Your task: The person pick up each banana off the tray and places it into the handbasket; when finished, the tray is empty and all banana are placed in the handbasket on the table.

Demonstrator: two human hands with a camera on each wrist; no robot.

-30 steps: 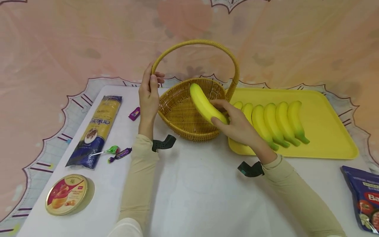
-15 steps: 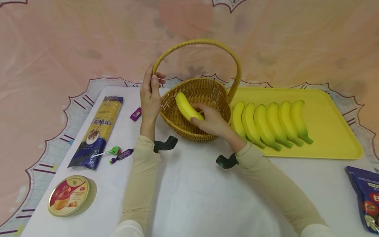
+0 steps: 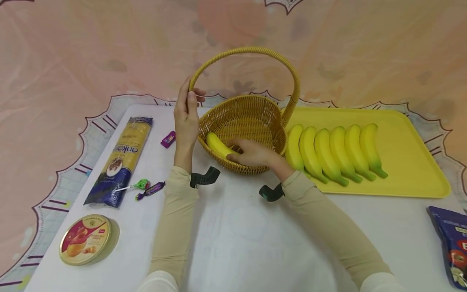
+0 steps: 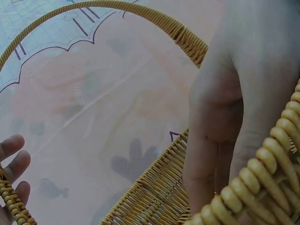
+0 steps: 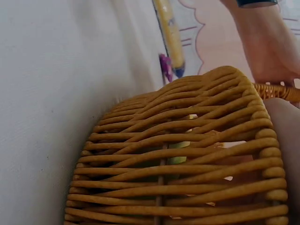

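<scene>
A heart-shaped wicker basket (image 3: 251, 111) with a tall arched handle (image 3: 248, 49) stands on the white table. My left hand (image 3: 187, 117) holds the left side of that handle, its fingertips showing past the handle in the left wrist view. Low inside the basket, my right hand (image 3: 253, 153) grips a banana (image 3: 218, 145) between thumb and fingers. The banana lies against the basket's left front wall, and its near end is hidden by the hand. From the right wrist, the woven basket wall (image 5: 187, 159) covers most of the banana and fingers.
Right of the basket, a yellow tray (image 3: 412, 162) bears several bananas (image 3: 335, 154) in a row. On the left lie a pasta packet (image 3: 122, 160), a lollipop (image 3: 140, 184), wrapped candies (image 3: 168, 139) and a round tin (image 3: 85, 239). A blue pouch (image 3: 452, 247) lies at the right edge.
My right hand has carried the banana left and down, from above the basket to low inside it. The left hand has stayed on the handle.
</scene>
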